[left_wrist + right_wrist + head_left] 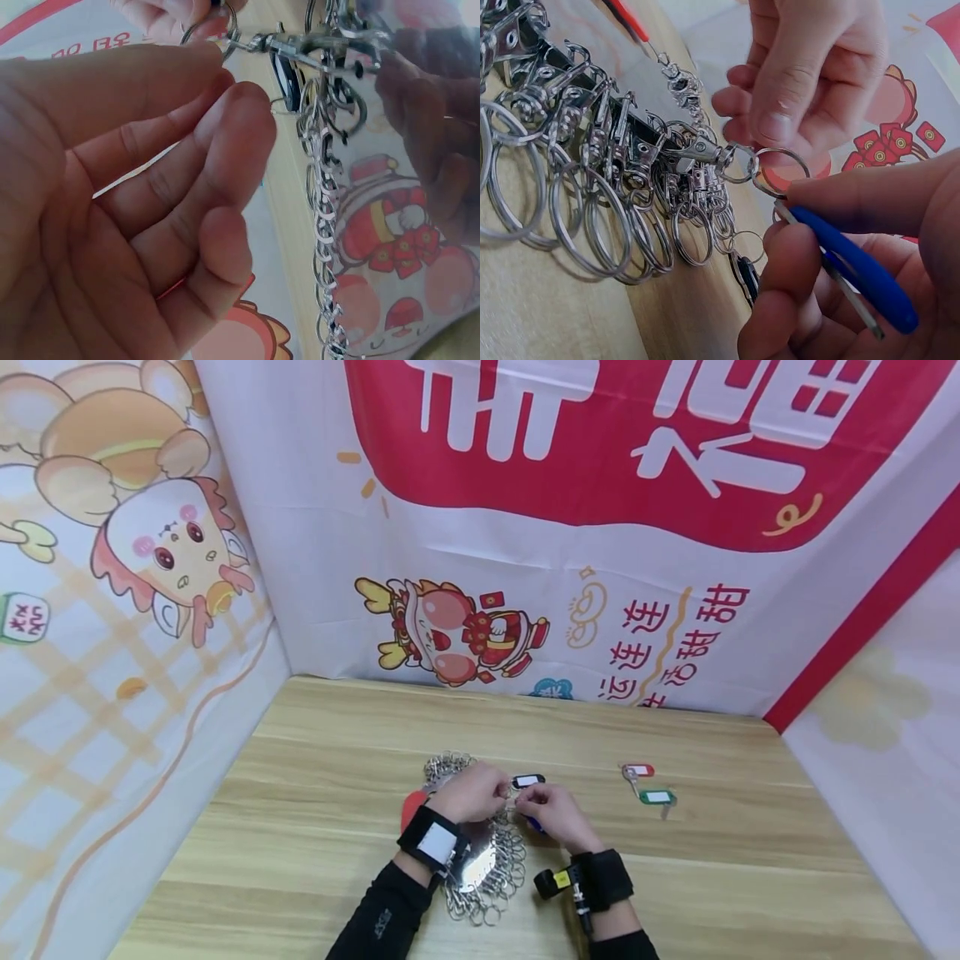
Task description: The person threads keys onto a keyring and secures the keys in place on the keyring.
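My left hand (472, 793) pinches at a metal split ring (739, 166) that hangs from a swivel clasp (697, 148) on the edge of a shiny stand (477, 860). Many such clasps and rings line this edge. Facing it, my right hand (558, 817) grips a blue key tag (862, 270) between thumb and fingers, with a silver key (866, 319) beside the tag. The tag's own small ring (780, 172) meets the clasp's ring close by the left thumb. Part of the blue tag is hidden by the right fingers.
Just beyond the hands lies a black key tag (528, 781). To the right on the wooden table (735, 827) are a red tag (639, 770) and a green tag (657, 797) with keys. A red piece (411, 810) shows beside the left wrist. Printed cloth walls surround the table.
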`<state>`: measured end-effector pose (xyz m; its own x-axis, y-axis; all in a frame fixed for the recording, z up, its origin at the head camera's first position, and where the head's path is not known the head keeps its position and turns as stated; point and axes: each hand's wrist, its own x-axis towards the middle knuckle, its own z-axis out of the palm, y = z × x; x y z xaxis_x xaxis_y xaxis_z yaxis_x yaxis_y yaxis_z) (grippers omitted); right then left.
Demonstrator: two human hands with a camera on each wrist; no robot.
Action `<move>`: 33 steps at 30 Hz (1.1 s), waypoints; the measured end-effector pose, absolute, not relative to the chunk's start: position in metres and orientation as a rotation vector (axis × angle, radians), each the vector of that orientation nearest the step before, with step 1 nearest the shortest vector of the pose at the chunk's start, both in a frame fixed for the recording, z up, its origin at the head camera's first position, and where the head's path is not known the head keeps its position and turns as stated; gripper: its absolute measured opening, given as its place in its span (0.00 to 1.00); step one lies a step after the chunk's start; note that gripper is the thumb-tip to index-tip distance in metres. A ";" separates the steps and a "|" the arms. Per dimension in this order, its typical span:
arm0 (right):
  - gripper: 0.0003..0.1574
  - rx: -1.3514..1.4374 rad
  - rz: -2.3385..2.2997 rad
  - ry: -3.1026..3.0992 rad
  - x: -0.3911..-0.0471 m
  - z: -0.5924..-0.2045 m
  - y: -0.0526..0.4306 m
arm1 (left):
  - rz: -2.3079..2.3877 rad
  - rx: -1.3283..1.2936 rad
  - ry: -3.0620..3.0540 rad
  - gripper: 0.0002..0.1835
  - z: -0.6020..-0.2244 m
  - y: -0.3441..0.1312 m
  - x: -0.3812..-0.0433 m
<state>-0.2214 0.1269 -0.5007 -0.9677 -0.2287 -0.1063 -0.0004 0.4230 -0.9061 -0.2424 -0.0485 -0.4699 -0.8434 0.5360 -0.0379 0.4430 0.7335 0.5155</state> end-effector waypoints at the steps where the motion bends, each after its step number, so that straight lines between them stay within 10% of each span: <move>1: 0.05 -0.192 -1.566 2.463 -0.221 -0.500 0.127 | 0.750 0.790 2.748 0.13 -0.471 -0.049 -0.243; 33: 0.06 -0.291 -1.490 2.534 -0.221 -0.499 0.124 | 0.755 0.813 2.795 0.08 -0.467 -0.044 -0.241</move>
<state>-0.2212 0.1237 -0.4991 -0.9632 -0.2615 -0.0615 -0.0735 0.4766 -0.8760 -0.2412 -0.0440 -0.4668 -0.8456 0.5337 0.0107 0.4666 0.7292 0.5006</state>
